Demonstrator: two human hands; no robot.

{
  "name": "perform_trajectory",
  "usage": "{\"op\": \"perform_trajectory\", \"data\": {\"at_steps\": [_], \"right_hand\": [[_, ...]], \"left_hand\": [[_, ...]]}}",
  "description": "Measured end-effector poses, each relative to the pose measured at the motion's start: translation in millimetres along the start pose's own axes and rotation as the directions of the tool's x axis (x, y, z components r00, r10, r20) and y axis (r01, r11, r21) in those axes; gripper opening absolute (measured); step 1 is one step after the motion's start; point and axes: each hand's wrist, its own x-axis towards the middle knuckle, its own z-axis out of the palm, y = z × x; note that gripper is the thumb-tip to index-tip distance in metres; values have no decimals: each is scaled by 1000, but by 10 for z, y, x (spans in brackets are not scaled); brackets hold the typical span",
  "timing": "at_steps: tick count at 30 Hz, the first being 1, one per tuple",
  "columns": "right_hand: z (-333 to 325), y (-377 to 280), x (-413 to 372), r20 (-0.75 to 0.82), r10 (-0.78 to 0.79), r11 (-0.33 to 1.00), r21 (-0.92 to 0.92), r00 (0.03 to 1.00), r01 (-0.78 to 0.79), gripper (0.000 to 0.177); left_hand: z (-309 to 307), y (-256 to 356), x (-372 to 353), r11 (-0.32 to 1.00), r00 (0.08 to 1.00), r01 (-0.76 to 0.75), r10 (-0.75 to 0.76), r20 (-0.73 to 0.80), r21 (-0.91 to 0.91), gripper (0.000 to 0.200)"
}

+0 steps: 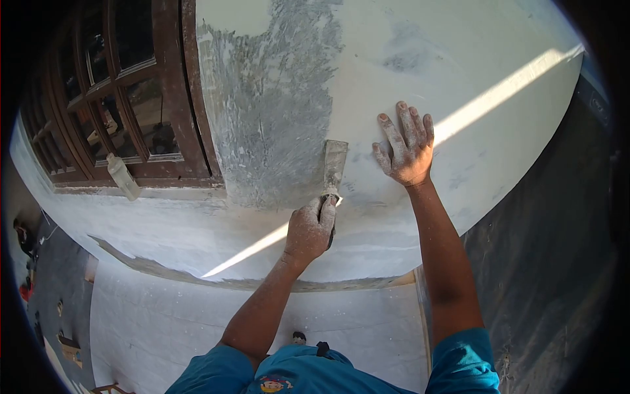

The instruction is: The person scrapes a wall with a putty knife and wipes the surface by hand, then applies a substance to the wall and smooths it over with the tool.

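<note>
My left hand [311, 231] is closed around the handle of a putty knife [335, 163], whose blade points up the wall. The dusty blade overlaps the border between a rough grey patch [269, 111] and the smoother pale wall [380, 98]. To the right, my right hand [408, 148] lies against the pale surface with its fingers stretched out and holds nothing. White dust coats both hands. Much of the knife's handle is hidden by my left fingers.
A brown wooden window [190, 98] with glass panes is at the left, and a plastic bottle [123, 177] stands on its sill. White sheeting [197, 322] covers the floor below the wall. Small objects, among them a box [69, 348], lie at the lower left.
</note>
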Motion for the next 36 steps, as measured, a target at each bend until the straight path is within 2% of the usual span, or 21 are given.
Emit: {"op": "perform_trajectory", "data": {"at_steps": [6,10,12,19,22,24,25,35,36], "right_hand": [[7,-17,10,-36,-2,1000,-16,999,2,56],[-13,-22,8,-20,4,1000,-4,1000,-4,55],[-2,-2,32,-27,1,1000,-18,1000,-1,55],[1,-17,26,-34,6,1000,7,999,-6,54],[-18,-30,19,-32,22,1000,20,999,-21,55],[-19,-13,21,-28,10,999,36,1000,-9,55],[-13,-12,17,-36,9,999,39,999,-7,55],[-7,-17,31,-41,10,999,40,999,-8,55],[-8,-25,33,-45,8,999,44,999,-6,55]], "left_hand": [[76,-68,-76,998,1000,12,-12,-6,-62,38],[150,-126,-84,998,999,8,-10,-32,-60,34],[120,-67,-150,994,999,53,-54,-3,-94,35],[125,-71,-98,997,999,34,-35,-8,-70,36],[115,-31,-113,994,998,56,-56,0,-96,38],[98,57,-7,979,994,108,-104,32,-174,39],[127,30,-18,986,999,50,-52,-4,-161,40],[271,-57,-119,991,997,49,-57,-59,-126,40],[308,-55,-172,981,993,84,-97,-69,-175,40]]}}
